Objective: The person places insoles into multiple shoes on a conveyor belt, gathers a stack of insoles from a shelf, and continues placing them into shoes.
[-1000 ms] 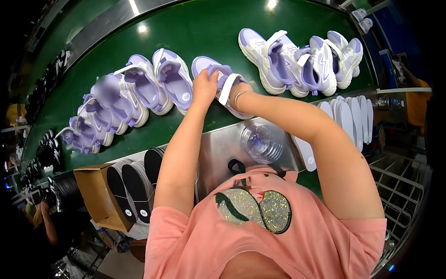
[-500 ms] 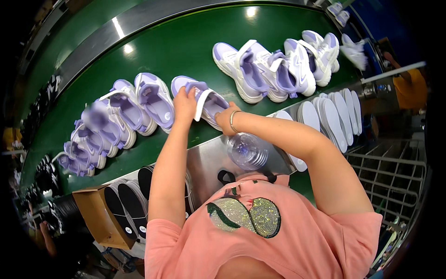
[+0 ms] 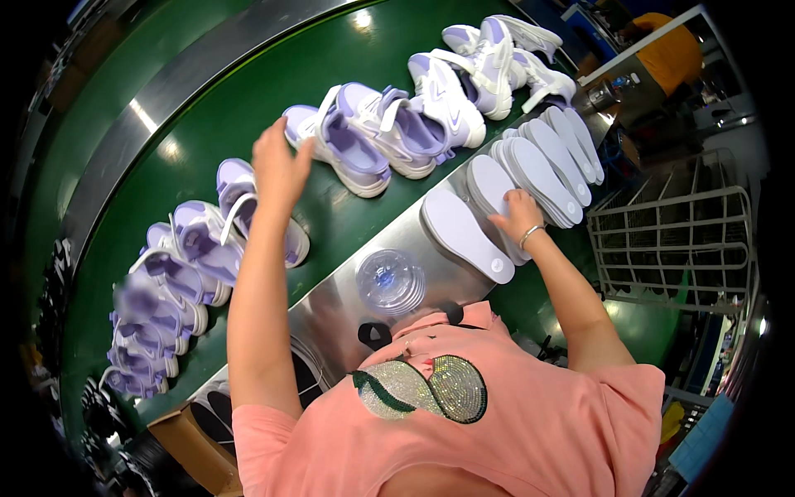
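My left hand [image 3: 281,161] reaches over the green belt to the toe of a white and lilac sneaker [image 3: 352,153]. Its thumb and fingers are apart beside that toe, apparently touching it. On my right, my right hand [image 3: 520,217], with a bracelet at the wrist, is closed at the edge of a pale insole [image 3: 489,184] on a stack; its fingertips are partly hidden. A single pale insole [image 3: 468,236] lies nearer me on the metal ledge. Left of my left forearm, another lilac sneaker [image 3: 238,186] stands on the belt, partly covered by the arm.
More sneakers [image 3: 178,286] line the belt [image 3: 224,99] at left, others [image 3: 489,62] at far right. A clear plastic container [image 3: 389,282] stands on the metal ledge [image 3: 331,290]. Insole stacks [image 3: 542,170], a wire rack [image 3: 662,240] and a cardboard box [image 3: 195,447] flank me.
Both hands have left the sneaker they held, which now sits left of my left forearm. My left hand has gone to another sneaker's toe, my right hand to the insoles. The view has turned.
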`<state>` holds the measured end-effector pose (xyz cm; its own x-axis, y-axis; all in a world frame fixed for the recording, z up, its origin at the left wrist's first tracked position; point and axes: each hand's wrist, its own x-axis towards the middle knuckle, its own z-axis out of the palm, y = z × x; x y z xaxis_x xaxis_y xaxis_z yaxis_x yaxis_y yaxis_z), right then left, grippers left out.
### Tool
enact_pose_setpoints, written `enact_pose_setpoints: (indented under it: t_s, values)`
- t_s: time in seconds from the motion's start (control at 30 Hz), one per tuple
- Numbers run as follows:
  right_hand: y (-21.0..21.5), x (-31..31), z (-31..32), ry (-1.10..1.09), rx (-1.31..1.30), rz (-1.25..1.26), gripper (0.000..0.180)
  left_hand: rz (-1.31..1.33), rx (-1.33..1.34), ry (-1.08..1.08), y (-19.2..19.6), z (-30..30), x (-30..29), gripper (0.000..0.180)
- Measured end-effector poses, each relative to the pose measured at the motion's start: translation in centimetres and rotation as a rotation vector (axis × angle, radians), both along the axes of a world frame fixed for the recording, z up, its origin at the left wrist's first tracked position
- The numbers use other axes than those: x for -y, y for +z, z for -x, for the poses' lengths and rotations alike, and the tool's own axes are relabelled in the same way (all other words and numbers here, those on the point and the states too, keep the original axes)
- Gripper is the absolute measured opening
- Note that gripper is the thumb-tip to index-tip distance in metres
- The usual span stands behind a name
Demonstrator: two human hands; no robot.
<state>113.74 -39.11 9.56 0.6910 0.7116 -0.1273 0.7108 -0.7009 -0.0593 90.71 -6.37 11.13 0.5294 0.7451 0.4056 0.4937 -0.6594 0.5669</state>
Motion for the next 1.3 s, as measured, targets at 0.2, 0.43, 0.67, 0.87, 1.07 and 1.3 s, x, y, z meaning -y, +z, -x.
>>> enact_pose_setpoints:
  t_s: [0.2,0.43,0.67,0.87,1.07,1.3]
  values:
    - [1.1,-0.2,-0.4,-0.073,0.041,0.145,0.040,0.324,0.058,-0.005,-4.3,-5.6,-0.6,0.040]
    - [6.1,-3.7,1.1,-0.053,-0.714,-0.355,0.020,0.338,0.037,0.154,-3.2,-1.7,3.7,0.031]
    - [5.2,-19.4,7.2,0.543,-0.585,0.083,0.019,0.691,0.094,0.097,-3.8,-0.4,2.8,0.034]
    - [3.5,-21.1,11.1,0.783,-0.111,0.208,0.031,0.505,0.003,0.241,-4.4,-1.1,3.7,0.028]
    - [8.9,-18.8,9.4,0.762,-0.163,0.560,0.028,0.480,-0.043,0.321,-3.7,-1.3,4.3,0.023]
    - [2.5,-21.8,11.2,0.938,-0.074,0.435,0.016,0.482,0.023,0.302,-3.6,-1.6,4.8,0.022]
